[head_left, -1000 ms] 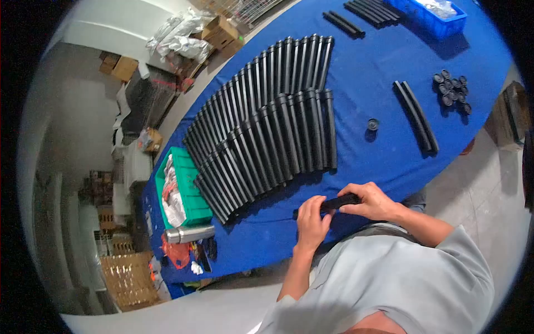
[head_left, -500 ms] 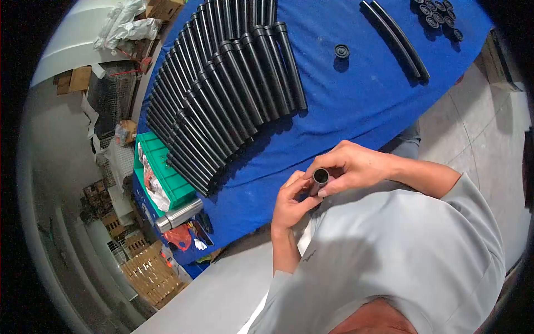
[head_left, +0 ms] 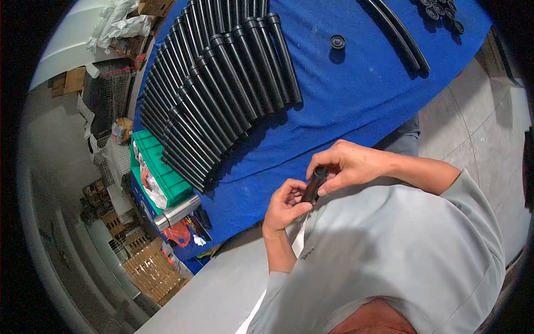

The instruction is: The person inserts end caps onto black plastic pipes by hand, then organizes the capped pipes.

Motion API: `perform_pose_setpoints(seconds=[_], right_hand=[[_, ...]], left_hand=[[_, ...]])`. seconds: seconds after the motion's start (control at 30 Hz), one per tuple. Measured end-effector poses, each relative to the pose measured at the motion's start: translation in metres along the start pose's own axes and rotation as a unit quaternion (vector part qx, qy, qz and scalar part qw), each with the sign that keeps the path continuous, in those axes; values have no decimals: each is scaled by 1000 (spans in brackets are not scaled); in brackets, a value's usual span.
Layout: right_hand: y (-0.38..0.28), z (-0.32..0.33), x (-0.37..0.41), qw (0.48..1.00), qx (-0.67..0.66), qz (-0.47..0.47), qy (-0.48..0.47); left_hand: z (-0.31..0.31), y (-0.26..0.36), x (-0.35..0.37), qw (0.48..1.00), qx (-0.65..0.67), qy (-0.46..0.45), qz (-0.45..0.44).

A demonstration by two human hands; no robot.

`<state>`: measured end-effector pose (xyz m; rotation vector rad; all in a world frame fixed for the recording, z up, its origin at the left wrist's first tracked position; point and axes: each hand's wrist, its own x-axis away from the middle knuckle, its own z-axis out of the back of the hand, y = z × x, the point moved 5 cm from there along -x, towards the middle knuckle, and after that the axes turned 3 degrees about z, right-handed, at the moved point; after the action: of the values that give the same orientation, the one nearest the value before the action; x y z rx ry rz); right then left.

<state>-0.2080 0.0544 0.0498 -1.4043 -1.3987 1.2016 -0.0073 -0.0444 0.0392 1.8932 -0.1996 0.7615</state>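
Note:
A dark tube (head_left: 315, 186) is held tilted in front of the grey shirt, its open end facing up towards the camera. The fingers and thumb of my right hand (head_left: 350, 165) close round its upper part. My left hand (head_left: 285, 207) holds it lower down, with thumb and fingers at its left side. The tube's lower end is hidden. Beyond the hands, on the blue cloth (head_left: 345, 100), lie many long black tubes (head_left: 239, 78) with collared ends, side by side in overlapping rows.
One round black cap (head_left: 337, 42) sits apart on the cloth. Two black tubes (head_left: 397, 33) and several caps (head_left: 439, 11) lie at the upper right. A green crate (head_left: 172, 178), a metal flask (head_left: 177, 213) and a red bag (head_left: 178, 232) are at the left edge.
The held tube has tilted, so more of its side shows. My left hand has moved slightly left and down, its fingers less wrapped round the tube. The table view has shifted slightly up and left.

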Motion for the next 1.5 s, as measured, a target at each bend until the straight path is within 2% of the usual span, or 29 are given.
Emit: perform_pose_setpoints(seconds=[0.17,0.27,0.3,0.37,0.4,0.43,0.47,0.5,0.53,0.57,0.6,0.63,0.7,0.77,0.83,0.87,0.9,0.93,0.97,1.0,1.1,1.2,1.3,1.4,1.5], right_hand=[[2,0,0,1000,12,14,14],[-21,11,-3,985,168,21,-33],[-24,11,-4,982,183,29,-43],[-25,14,-4,967,230,108,9],[-25,19,-3,977,205,30,44],[-25,24,0,985,142,-5,96],[-20,29,1,985,78,-38,148],[-14,35,2,978,12,-69,198],[-10,39,1,967,-99,-75,223],[-9,43,2,955,-152,-80,241],[-9,43,0,948,-185,-76,246],[-8,41,-1,940,-219,-72,250],[2,34,-7,931,-270,-81,231],[6,27,-10,948,-226,-110,194],[3,29,-14,964,-165,-111,177],[-2,37,-13,972,-82,-149,162],[-19,58,-13,961,156,-83,210],[-36,72,-11,890,382,-12,247],[-52,80,-9,766,581,57,270],[-59,98,-11,740,612,45,275],[-60,136,-19,548,782,128,270],[-25,161,-21,592,778,56,202],[-10,174,-20,692,690,-94,190],[-15,173,-13,715,649,-106,236],[-33,127,-4,861,442,51,247]], left_hand=[[-1,5,0,999,-37,1,7],[-3,18,-1,995,-100,10,-11],[1,21,-4,984,-165,28,-65],[-11,51,-7,906,-374,106,-168],[-18,64,-5,863,-393,173,-267],[-25,74,2,807,-402,240,-358],[-29,77,8,838,-285,247,-393],[-30,78,11,848,-239,201,-428],[-32,71,6,877,-208,155,-405],[-33,62,1,901,-178,108,-380],[-22,39,-14,949,-161,35,-268],[-20,31,-28,966,-44,26,-254],[-32,24,-63,959,188,4,-213],[-37,38,-78,928,268,-7,-259],[-27,34,-87,911,284,-27,-298],[-21,27,-89,901,305,-42,-306],[-18,23,-90,891,325,-59,-312],[-18,26,-83,884,337,-40,-322],[-13,24,-80,883,345,-35,-317],[-7,20,-75,882,354,-29,-311],[-4,19,-73,866,395,-22,-305],[1,13,-77,856,419,-28,-301],[9,-1,-78,849,425,-15,-312],[17,-10,-77,842,437,-5,-315],[16,-2,-74,843,441,37,-305]])
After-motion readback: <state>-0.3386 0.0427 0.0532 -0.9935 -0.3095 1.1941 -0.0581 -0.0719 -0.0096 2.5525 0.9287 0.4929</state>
